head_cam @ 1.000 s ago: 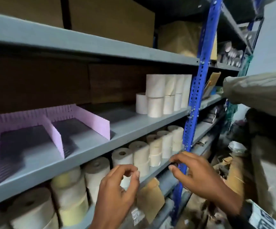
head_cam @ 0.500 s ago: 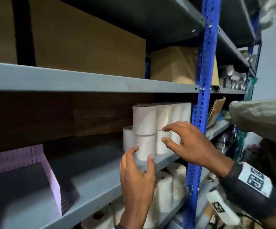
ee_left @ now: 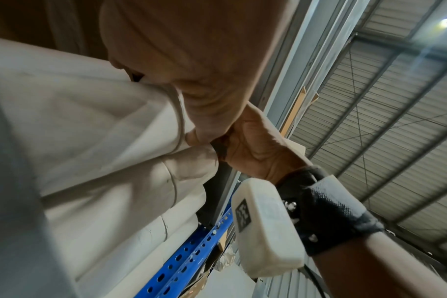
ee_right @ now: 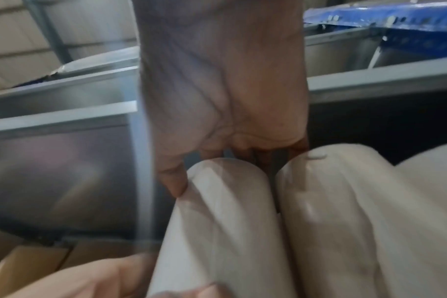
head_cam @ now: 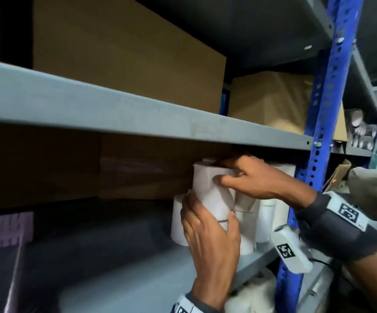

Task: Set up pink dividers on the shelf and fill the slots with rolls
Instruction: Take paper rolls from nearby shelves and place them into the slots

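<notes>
1. I see both hands on one white roll (head_cam: 210,190) — it's tilted, top of the stack at the right end of the grey shelf (head_cam: 119,263).
2. My left hand (head_cam: 208,240) cups the roll's lower end from below, fingers curled round it.
3. My right hand (head_cam: 257,177) grips its upper end, thumb on the side, fingers over the top.
4. More white rolls (head_cam: 264,220) stand stacked just behind and right, beside the blue upright (head_cam: 318,123).
5. Pink dividers (head_cam: 4,229) sit at the shelf's left edge, well apart — blurred.
6. Brown cartons (head_cam: 119,53) on the shelf above.
</notes>
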Available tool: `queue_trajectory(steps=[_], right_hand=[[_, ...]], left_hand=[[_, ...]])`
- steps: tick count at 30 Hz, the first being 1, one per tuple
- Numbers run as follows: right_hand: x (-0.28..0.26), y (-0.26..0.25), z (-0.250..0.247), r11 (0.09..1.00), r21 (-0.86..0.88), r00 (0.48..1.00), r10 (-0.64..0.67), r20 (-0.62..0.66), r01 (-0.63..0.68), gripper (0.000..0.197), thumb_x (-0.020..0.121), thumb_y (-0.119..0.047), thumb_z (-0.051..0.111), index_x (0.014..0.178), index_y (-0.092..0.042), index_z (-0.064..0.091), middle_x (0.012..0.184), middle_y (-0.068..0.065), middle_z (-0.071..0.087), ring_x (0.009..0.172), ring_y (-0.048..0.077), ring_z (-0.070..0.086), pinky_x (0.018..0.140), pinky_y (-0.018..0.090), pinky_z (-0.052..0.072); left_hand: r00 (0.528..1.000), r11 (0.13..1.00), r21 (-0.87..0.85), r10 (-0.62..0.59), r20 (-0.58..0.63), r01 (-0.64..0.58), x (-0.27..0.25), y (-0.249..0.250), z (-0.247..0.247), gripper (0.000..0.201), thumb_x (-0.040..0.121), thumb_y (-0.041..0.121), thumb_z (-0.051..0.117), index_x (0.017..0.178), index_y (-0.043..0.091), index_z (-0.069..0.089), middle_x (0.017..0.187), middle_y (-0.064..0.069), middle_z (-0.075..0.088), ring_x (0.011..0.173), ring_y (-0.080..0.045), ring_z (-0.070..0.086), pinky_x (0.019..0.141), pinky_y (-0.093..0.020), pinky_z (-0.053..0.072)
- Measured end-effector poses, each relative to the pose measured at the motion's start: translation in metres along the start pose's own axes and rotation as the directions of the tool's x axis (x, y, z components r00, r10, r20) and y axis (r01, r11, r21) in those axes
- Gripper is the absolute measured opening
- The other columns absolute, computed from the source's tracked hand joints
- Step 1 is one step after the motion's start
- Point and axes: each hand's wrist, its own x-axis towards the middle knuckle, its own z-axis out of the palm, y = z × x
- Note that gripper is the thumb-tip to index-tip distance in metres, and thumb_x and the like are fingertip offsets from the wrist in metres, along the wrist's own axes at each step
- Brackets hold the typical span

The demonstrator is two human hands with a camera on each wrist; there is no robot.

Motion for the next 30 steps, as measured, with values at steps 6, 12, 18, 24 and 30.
queue_trajectory(steps=[6,12,18,24,30], right_hand=[[-0.035,0.013,0.007,0.945,0.233,0.956,-0.175,-0.235,0.230,0.051,0.079,-0.050,0.068,0.113,-0.011,0.073,0.114,0.007,0.062,0.111,0.021,0.057,0.097,0.035,0.047],[-0.081,0.008,0.012,0.834,0.377,0.883,-0.247,-0.399,0.404,0.042,0.080,-0.032,0.075,0.119,-0.018,0.069,0.129,-0.002,0.053,0.128,0.013,0.050,0.106,0.025,0.042],[-0.134,-0.012,-0.011,0.772,0.492,0.914,-0.305,-0.269,0.403,0.040,0.080,-0.039,0.075,0.116,-0.021,0.073,0.129,-0.009,0.054,0.127,0.016,0.053,0.102,0.029,0.047],[-0.190,-0.053,0.019,0.718,0.581,0.920,-0.351,-0.174,0.384,0.042,0.081,-0.046,0.075,0.114,-0.021,0.074,0.128,-0.013,0.055,0.126,0.014,0.053,0.101,0.040,0.051],[-0.225,-0.105,0.030,0.721,0.557,0.879,-0.475,-0.033,0.411,0.053,0.075,-0.071,0.065,0.119,-0.042,0.067,0.137,-0.028,0.046,0.133,0.002,0.043,0.099,0.040,0.052]], left_hand=[[0.997,0.994,0.086,0.071,0.012,-0.072,0.000,0.007,-0.011,0.103,0.088,0.043,0.069,0.162,0.007,0.006,0.164,-0.015,0.026,0.153,-0.026,0.023,0.123,-0.031,0.019],[0.983,0.983,0.043,0.175,0.053,-0.177,-0.018,0.014,-0.037,0.106,0.082,0.043,0.076,0.162,0.019,0.010,0.161,-0.001,0.031,0.146,-0.019,0.032,0.116,-0.037,0.039],[0.976,0.981,-0.077,0.184,0.113,-0.176,-0.079,0.017,-0.085,0.098,0.065,0.068,0.079,0.147,0.046,0.030,0.133,0.025,0.051,0.117,-0.001,0.055,0.088,-0.035,0.058],[0.990,0.990,0.005,0.142,0.007,-0.142,-0.167,0.009,-0.129,0.082,0.062,0.060,0.083,0.132,0.055,0.040,0.122,0.029,0.055,0.112,0.003,0.057,0.085,-0.023,0.054],[0.998,0.997,0.062,0.040,-0.044,-0.037,-0.250,0.008,-0.200,0.083,0.062,0.054,0.086,0.135,0.044,0.048,0.122,0.019,0.062,0.109,-0.008,0.063,0.078,-0.033,0.058]])
